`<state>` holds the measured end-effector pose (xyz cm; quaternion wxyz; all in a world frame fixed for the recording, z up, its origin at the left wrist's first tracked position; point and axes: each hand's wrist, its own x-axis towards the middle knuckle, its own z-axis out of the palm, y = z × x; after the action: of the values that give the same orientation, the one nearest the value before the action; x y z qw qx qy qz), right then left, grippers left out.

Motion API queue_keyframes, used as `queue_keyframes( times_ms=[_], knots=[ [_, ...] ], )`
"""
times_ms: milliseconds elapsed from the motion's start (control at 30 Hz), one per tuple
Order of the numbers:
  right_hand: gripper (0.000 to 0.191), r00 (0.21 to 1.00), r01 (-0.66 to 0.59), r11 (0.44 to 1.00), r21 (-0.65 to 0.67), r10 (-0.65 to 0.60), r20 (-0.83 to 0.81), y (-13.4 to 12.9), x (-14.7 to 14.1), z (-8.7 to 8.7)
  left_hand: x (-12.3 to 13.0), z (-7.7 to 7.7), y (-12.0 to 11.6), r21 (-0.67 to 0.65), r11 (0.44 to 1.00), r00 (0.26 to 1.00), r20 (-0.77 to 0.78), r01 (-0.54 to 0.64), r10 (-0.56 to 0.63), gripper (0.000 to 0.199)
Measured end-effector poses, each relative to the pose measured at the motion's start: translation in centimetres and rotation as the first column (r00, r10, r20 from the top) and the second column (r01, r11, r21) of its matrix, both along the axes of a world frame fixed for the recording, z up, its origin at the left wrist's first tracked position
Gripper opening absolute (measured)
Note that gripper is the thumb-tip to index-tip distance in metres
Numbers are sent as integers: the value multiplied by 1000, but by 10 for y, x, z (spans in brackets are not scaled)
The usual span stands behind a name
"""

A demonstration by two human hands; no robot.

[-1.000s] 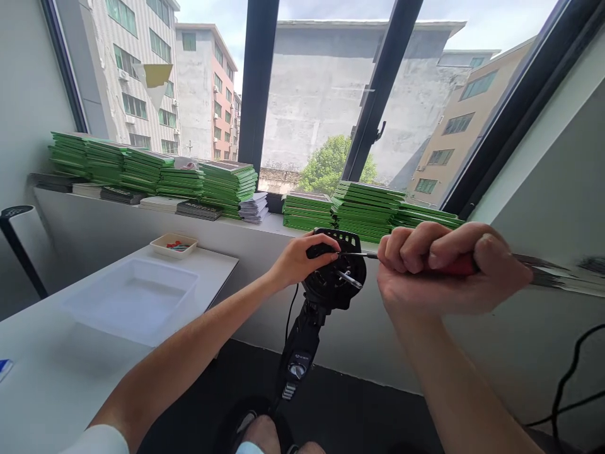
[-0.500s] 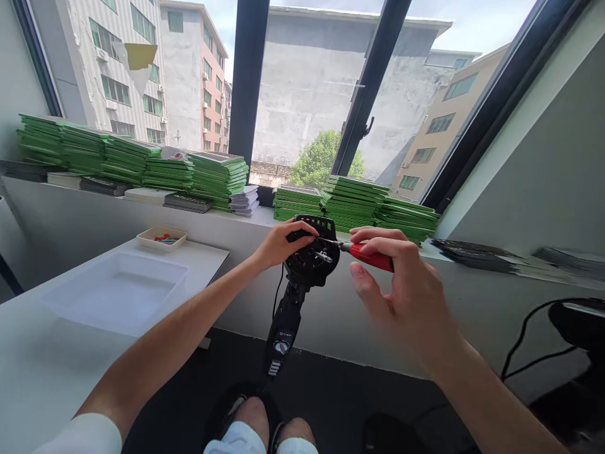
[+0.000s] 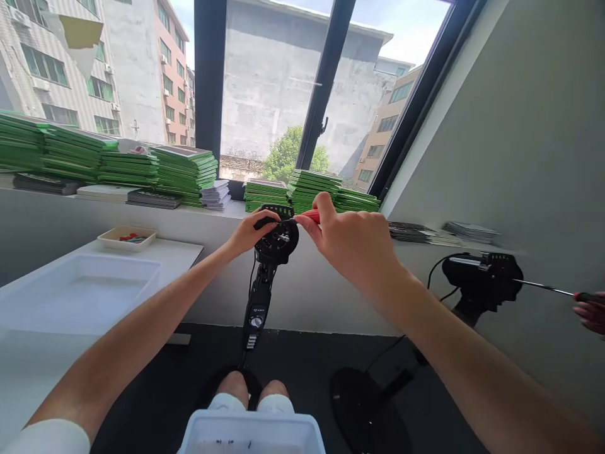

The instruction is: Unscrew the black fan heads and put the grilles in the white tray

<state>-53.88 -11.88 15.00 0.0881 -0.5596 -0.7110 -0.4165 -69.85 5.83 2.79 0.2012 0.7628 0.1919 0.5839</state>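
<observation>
A black fan-like stand head (image 3: pixel 276 243) with a metal shaft at its centre rises on a black post with a knob (image 3: pixel 256 321). My left hand (image 3: pixel 248 233) is closed at the upper left of the head, thumb and fingers pinching its edge or a small part there; which one I cannot tell. Wrapped round the red handle of a screwdriver (image 3: pixel 309 216), my right hand (image 3: pixel 350 239) is to the right of the head. The screwdriver points left, its tip near the left fingertips at the top of the head.
On the left table (image 3: pixel 177 250) are a white tray (image 3: pixel 85 315) and a small box (image 3: pixel 126 238) of parts. A white bin (image 3: pixel 253 429) is at my lap. Green stacks (image 3: pixel 184 173) line the sill. At right, another person's hand (image 3: pixel 590 315) holds a screwdriver at a second black stand (image 3: pixel 482 274).
The view has shifted right and down, bringing in the bin, the second stand and the other person's hand. My right hand has turned and its fingers have closed round the red handle.
</observation>
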Motion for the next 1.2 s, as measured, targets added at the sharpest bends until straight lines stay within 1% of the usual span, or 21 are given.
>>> queue_keyframes(
  times_ms=[33,67,133,200,267,333,367,467,533,633,667,733,800,833,867,933,1000,1033,1100,1133,1200],
  knots=[
    [46,999,33,999,27,-33,12,-1,-3,2,-1,0,-1,-2,1000,1000,-10,-12,12,17],
    [46,999,32,999,23,-32,15,-3,-5,4,-1,0,-1,-5,1000,1000,-21,-21,21,18],
    [39,999,-37,997,-63,38,19,-5,-10,7,-1,0,-2,-6,999,999,-39,-31,31,19],
    [41,996,-76,987,-138,81,32,-6,-13,10,0,0,-2,-1,1000,999,-38,-21,21,20],
    [40,997,-34,992,-118,42,66,-7,-14,12,1,0,-2,2,1000,1000,-16,-5,5,21],
    [44,996,30,998,-46,-26,85,-7,-14,13,2,0,-2,2,1000,1000,-1,-4,4,19],
    [45,996,30,999,-40,-27,80,-7,-13,14,2,0,-2,4,1000,1000,-4,-11,11,18],
    [34,997,-65,984,-166,72,40,-7,-12,13,1,1,-2,14,1000,1000,-19,-24,24,17],
    [40,996,-80,977,-199,87,25,-6,-13,11,-1,1,-1,4,1000,999,-22,-24,25,16],
    [40,1000,5,999,-52,-4,12,-1,-16,8,-5,2,1,-9,1000,999,-34,-29,29,16],
    [43,1000,18,1000,-4,-18,-5,2,-16,8,-7,3,1,-2,1000,999,-38,-30,30,15],
    [48,999,-6,999,32,7,-36,9,-17,9,-10,4,3,28,999,998,-52,-41,43,16],
    [51,988,-137,991,-4,137,-66,15,-18,11,-12,6,5,33,999,997,-62,-40,42,16],
    [53,982,-173,985,-21,171,-76,16,-20,13,-13,7,6,9,999,996,-69,-52,53,13],
    [53,984,-169,985,-38,166,-68,16,-22,14,-13,9,7,-14,998,995,-78,-64,63,12],
    [57,997,-77,996,-33,77,-6,12,-30,17,-13,11,6,-37,996,992,-103,-84,79,17],
    [62,997,24,999,26,-26,67,6,-37,20,-13,12,3,-19,995,988,-126,-95,92,25],
    [64,994,47,997,63,-52,91,5,-39,20,-13,11,3,-3,994,985,-137,-105,103,27],
    [61,993,41,993,112,-53,110,7,-38,22,-13,8,4,29,990,979,-144,-138,141,29],
    [57,996,18,993,113,-28,90,11,-34,22,-14,6,5,48,987,977,-139,-155,161,29],
    [57,997,-69,997,31,68,33,19,-26,24,-15,2,9,102,979,975,-117,-178,190,27]
  ],
)
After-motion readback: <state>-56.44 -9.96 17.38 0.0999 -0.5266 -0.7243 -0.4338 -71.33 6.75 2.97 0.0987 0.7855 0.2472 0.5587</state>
